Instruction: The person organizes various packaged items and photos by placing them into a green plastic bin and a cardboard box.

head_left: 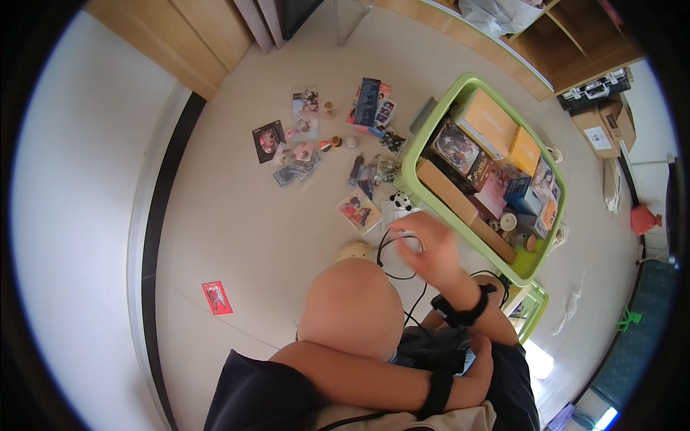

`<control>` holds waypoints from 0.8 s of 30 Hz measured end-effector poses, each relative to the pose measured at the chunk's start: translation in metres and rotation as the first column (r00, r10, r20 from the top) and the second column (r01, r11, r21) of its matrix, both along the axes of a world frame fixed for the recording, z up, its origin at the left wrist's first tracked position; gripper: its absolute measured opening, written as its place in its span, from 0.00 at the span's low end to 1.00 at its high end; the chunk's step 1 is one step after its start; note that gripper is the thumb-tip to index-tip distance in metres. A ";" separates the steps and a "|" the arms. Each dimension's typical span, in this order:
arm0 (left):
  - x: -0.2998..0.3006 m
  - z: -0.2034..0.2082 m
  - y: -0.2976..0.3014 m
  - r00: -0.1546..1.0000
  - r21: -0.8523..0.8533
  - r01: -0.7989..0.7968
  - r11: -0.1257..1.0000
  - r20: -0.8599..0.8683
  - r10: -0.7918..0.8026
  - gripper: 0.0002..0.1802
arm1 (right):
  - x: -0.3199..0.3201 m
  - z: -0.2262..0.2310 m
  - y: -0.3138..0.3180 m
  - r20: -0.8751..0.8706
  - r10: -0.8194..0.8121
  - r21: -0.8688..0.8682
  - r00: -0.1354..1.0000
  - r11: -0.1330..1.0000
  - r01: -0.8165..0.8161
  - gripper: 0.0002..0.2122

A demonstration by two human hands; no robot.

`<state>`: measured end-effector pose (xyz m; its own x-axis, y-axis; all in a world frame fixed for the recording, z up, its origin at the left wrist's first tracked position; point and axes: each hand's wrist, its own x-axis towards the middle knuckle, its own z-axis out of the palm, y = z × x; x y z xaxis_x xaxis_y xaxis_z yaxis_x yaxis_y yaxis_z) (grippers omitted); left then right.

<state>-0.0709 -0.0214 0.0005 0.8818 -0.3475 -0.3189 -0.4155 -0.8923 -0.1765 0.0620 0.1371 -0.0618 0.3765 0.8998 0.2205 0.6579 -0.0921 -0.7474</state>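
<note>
My right hand (430,250) reaches over the floor beside a light green bin (411,161), slightly blurred. Its thumb and fingers are curved and apart, with nothing visible between them. Just beyond the fingertips lies a small black-and-white panda figure (400,200) by a clear wrapper. A black cable (388,269) loops beneath this hand. My left forearm crosses my lap, and my left hand (480,357) rests near my right forearm, beside a dark pouch-like thing (431,350). The left fingers are mostly hidden. Each wrist wears a black strap.
Boxes, including an orange one (489,122), fill the bin. Picture cards (360,210), round badges (336,142) and small packets are spread on the floor. A red card (217,297) lies apart at left. My bent knee (352,309) is in front; wooden shelving (557,43) stands at far right.
</note>
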 end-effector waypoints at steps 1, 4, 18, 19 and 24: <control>-0.001 -0.001 -0.003 1.000 0.019 -0.011 1.000 -0.003 0.011 0.13 | -0.013 -0.025 0.003 -0.030 0.113 -0.078 0.993 0.990 -0.115 0.08; 0.002 -0.005 -0.009 1.000 0.067 -0.017 0.998 -0.020 0.019 0.14 | -0.046 -0.096 0.010 -0.099 0.249 -0.181 0.963 0.948 -0.264 0.08; -0.002 0.018 0.004 0.865 0.241 0.309 0.920 -0.473 -0.167 0.14 | -0.092 -0.133 0.002 -0.699 0.022 -0.398 0.715 0.818 -0.414 0.12; -0.002 0.016 0.005 0.858 0.203 0.319 0.926 -0.477 -0.191 0.14 | -0.096 -0.140 -0.001 -0.694 0.015 -0.412 0.720 0.811 -0.415 0.12; -0.005 -0.010 -0.035 0.915 0.277 0.192 0.941 -0.398 -0.070 0.17 | -0.078 -0.187 -0.033 -0.591 -0.095 -0.532 0.801 0.793 -0.298 0.11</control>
